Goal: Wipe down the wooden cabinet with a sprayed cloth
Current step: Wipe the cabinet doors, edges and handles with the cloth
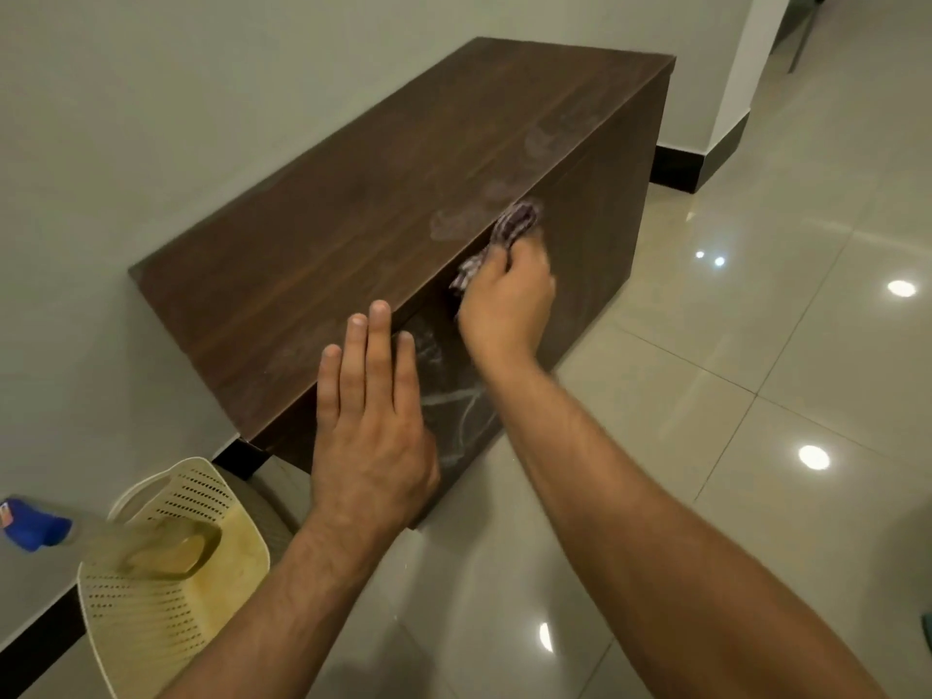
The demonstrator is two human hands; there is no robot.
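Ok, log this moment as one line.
step: wiping cabinet front | right hand: grips cloth near top edge | left hand: fingers straight, at front edge | smears: top, front

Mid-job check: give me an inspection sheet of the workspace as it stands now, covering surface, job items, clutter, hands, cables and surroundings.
Surface: the dark wooden cabinet has pale smears on its top and streaks on its front face.
Job's things: the checked cloth is bunched at the front top edge.
Clutter: a cream perforated basket sits on the floor at the cabinet's near end. A blurred blue-capped bottle is by it.
Hands: the left hand is flat with straight fingers at the front top edge. The right hand grips the cloth against the front.
Cables: nothing seen.
Surroundings: glossy tiled floor and a pale wall with dark skirting.
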